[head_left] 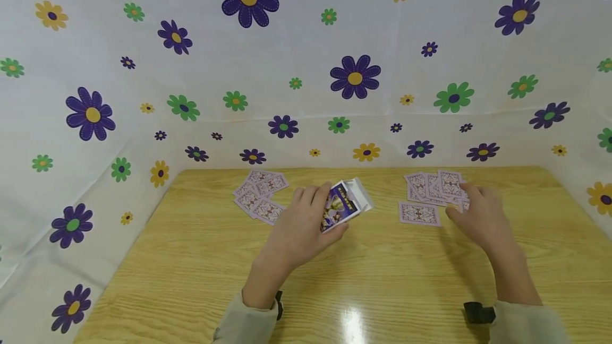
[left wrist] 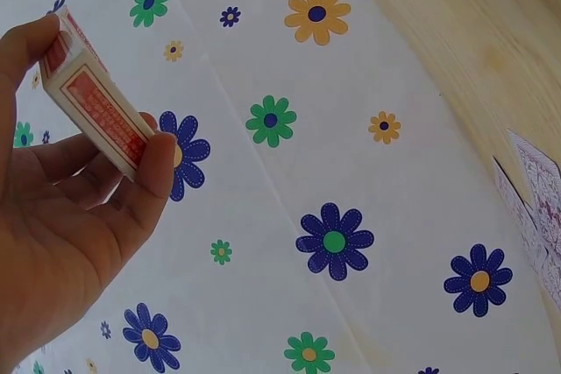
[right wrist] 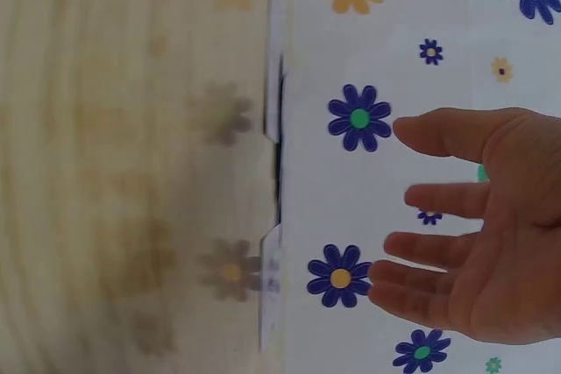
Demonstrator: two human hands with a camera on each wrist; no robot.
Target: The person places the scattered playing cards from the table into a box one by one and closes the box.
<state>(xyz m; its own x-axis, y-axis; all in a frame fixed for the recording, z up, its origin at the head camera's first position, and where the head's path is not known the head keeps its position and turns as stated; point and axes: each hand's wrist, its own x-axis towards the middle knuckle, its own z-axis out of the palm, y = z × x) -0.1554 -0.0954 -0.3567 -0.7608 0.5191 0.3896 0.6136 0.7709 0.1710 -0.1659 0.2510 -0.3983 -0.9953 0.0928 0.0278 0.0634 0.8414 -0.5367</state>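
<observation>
My left hand (head_left: pixel 301 224) grips a playing card box (head_left: pixel 338 207) above the middle of the table, thumb on one side and fingers on the other. The box has a purple printed face, and its white top flap stands open toward the right. In the left wrist view, the red and white end of the box (left wrist: pixel 101 111) shows between thumb and fingers. Over the right-hand pile of playing cards (head_left: pixel 425 187) hovers my right hand (head_left: pixel 487 222). Its fingers are apart, and the right wrist view shows nothing between them. One face-down card (head_left: pixel 419 214) lies just before that pile.
Another loose group of face-down cards (head_left: pixel 260 195) lies at the back left, partly behind my left hand. The wooden table (head_left: pixel 382 280) ends at a white cloth backdrop (head_left: pixel 306 46) with flowers, which also rises along the left and right sides.
</observation>
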